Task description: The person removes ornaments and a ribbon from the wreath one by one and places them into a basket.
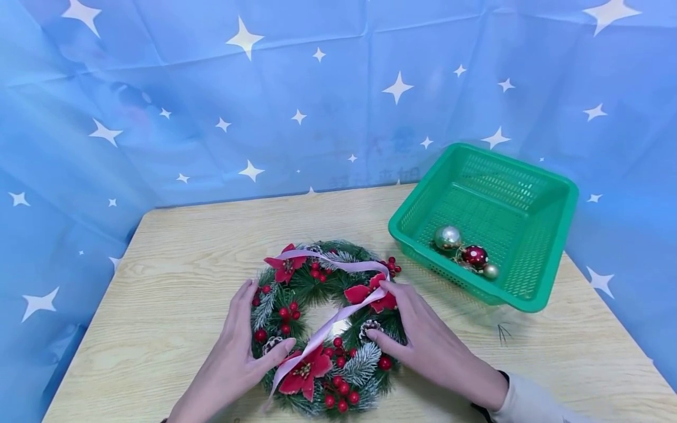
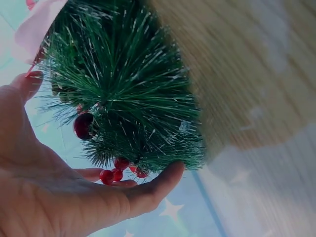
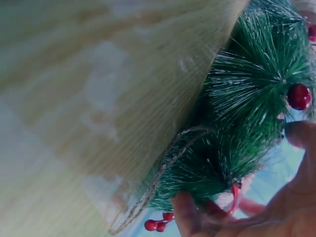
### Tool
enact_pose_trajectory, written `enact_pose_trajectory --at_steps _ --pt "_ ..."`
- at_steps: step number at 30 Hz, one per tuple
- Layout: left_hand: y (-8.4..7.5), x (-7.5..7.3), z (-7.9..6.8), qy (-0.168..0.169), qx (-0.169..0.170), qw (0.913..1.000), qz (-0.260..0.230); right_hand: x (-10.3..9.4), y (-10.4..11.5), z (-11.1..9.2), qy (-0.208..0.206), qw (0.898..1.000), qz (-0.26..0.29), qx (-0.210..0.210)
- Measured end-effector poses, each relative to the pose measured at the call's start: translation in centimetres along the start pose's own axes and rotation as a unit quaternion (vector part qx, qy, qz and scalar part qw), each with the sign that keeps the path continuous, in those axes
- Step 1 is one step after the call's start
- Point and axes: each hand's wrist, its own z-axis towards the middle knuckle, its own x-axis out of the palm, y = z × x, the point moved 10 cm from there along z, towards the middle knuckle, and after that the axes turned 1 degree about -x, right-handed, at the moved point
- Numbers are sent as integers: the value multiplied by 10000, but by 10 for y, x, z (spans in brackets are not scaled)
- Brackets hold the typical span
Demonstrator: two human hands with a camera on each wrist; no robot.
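A Christmas wreath (image 1: 362, 367) of green and frosted pine lies on the table, with red poinsettias (image 1: 304, 371), berries and pinecones in it. A pale pink ribbon (image 1: 327, 329) runs loosely across its top and slants over the centre. My left hand (image 1: 240, 352) holds the wreath's left side, thumb over the top and fingers along the outer edge. On the opposite side my right hand (image 1: 428, 341) grips it, thumb by a pinecone (image 1: 370, 330) and forefinger by the upper right poinsettia. In the right wrist view a twine loop (image 3: 159, 180) hangs from the outer pine.
A green plastic basket (image 1: 478, 205) stands at the back right. In its near corner lie a silver bauble (image 1: 448, 237), a red dotted bauble (image 1: 474, 255) and a small pale one (image 1: 490, 271). A loose pine sprig (image 1: 503, 333) is on the table before it. Behind hangs a blue starry cloth (image 1: 338, 88).
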Motion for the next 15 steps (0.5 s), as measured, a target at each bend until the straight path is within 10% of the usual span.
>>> enact_pose_trajectory --at_steps 15 --pt "0 3 1 130 431 9985 -296 1 1 -9 159 9994 -58 290"
